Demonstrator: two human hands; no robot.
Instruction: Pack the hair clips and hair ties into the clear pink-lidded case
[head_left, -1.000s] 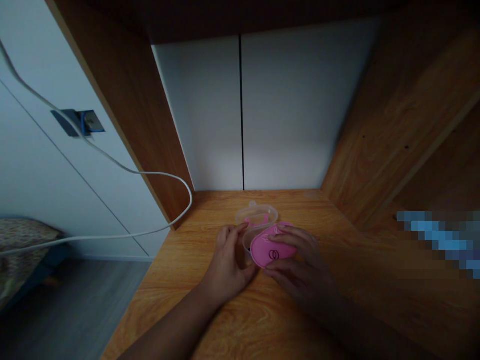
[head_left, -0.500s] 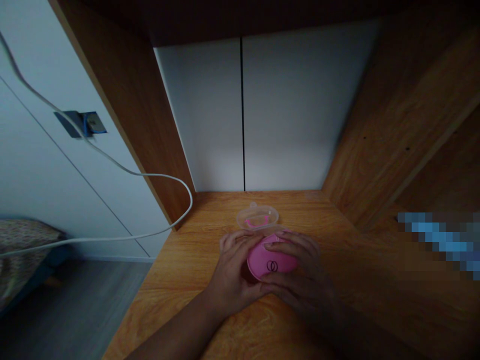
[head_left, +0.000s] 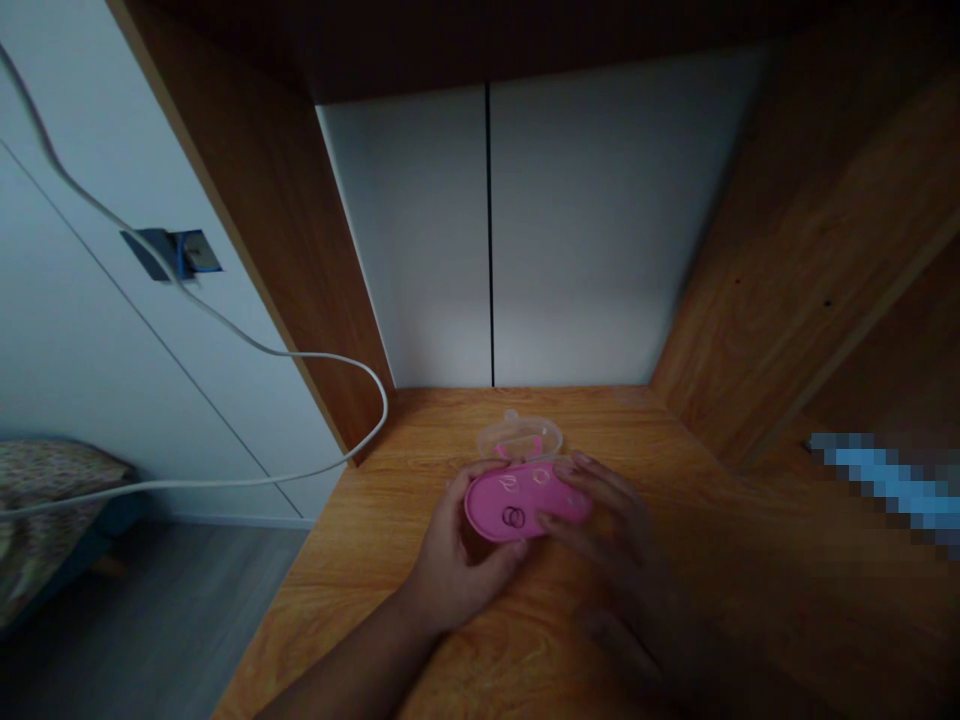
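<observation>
Head view: a pink oval piece (head_left: 517, 500) lies lengthwise between the left hand (head_left: 457, 560) and the right hand (head_left: 630, 545).
Its long axis runs sideways, from one hand to the other, with the printed face up, just in front of a clear oval shell (head_left: 556, 438) on the wooden surface (head_left: 360, 600). The left hand is the closer one: its grip is curled round the left end, fingers along the far edge and thumb at the near edge, with hold of the piece. The right hand's fingers are loosely parted over the right end; they blur into shadow, so whether they hold or only touch it cannot be told. What lies beneath the pink face is also hidden.
</observation>
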